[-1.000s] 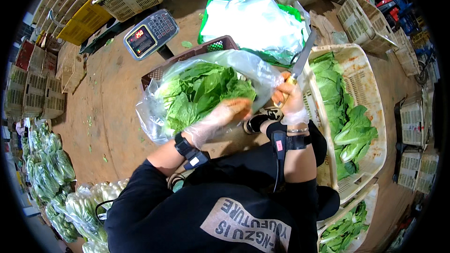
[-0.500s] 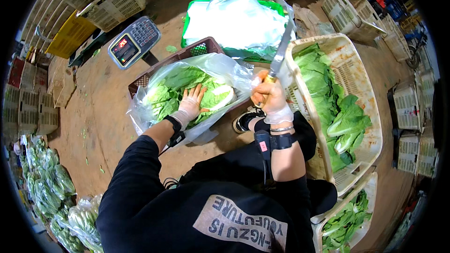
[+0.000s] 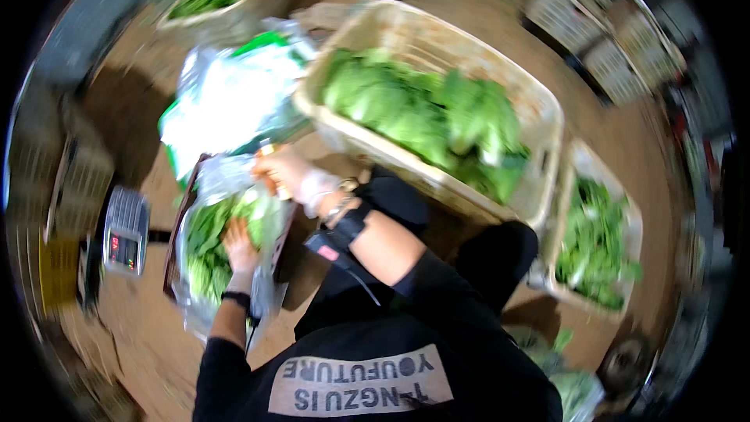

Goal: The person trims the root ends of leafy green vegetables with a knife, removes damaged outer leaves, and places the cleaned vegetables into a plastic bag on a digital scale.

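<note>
My left hand (image 3: 240,246), in a thin see-through glove, lies flat with its fingers on green leafy cabbages (image 3: 205,246). They sit in a clear plastic bag (image 3: 190,297) that lines a dark red-brown crate (image 3: 173,266). Just beyond the bag's far right side, my gloved right hand (image 3: 285,169) is closed round a knife (image 3: 266,145). Motion smears the knife, and its blade cannot be made out now.
A large cream crate (image 3: 551,148) with cabbages (image 3: 422,105) stands right of my hands. Beyond it is a smaller crate (image 3: 631,227) of greens. A pile of clear bags (image 3: 234,98) covers a green crate ahead. The scale display (image 3: 125,230) stands at the left.
My view has swung right, so everything sits turned and further left in it. My right hand has come closer to the bag with the knife. The left hand stays on the cabbages.
</note>
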### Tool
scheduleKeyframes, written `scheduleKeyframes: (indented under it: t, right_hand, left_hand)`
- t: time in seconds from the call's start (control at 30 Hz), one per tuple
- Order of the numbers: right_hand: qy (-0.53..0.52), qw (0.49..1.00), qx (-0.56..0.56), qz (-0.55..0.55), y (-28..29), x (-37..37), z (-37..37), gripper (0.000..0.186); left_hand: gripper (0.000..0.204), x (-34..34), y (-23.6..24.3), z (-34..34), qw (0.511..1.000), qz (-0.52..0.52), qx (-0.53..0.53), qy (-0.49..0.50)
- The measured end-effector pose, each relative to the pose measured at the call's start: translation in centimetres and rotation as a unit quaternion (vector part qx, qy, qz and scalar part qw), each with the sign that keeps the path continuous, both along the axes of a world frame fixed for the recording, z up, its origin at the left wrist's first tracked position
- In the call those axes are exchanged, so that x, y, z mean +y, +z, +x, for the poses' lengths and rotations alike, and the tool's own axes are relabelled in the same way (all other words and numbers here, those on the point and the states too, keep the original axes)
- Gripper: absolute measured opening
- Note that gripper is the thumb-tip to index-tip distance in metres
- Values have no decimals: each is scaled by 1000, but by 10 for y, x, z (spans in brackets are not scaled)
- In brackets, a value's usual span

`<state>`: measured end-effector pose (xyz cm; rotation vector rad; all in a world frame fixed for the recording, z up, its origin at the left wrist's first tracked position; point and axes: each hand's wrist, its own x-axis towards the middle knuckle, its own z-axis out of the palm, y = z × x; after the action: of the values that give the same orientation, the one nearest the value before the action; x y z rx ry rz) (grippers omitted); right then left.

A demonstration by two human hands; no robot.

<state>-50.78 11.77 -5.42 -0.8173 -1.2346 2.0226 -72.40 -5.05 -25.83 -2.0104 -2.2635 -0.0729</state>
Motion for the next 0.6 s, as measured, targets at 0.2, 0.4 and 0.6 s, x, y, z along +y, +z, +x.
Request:
scheduleKeyframes:
  t: [0.2,0.4,0.6]
  right_hand:
    - [-144,985,-70,63,46,-10,92,43]
    - [-344,926,-150,32,84,-28,284,43]
    - [-601,774,-149,136,77,-57,405,28]
  left_hand:
    - [102,18,83,25,990,-118,-38,-60]
    - [70,10,172,24,958,-225,-131,-118]
    - [44,70,390,179,740,-350,-486,-305]
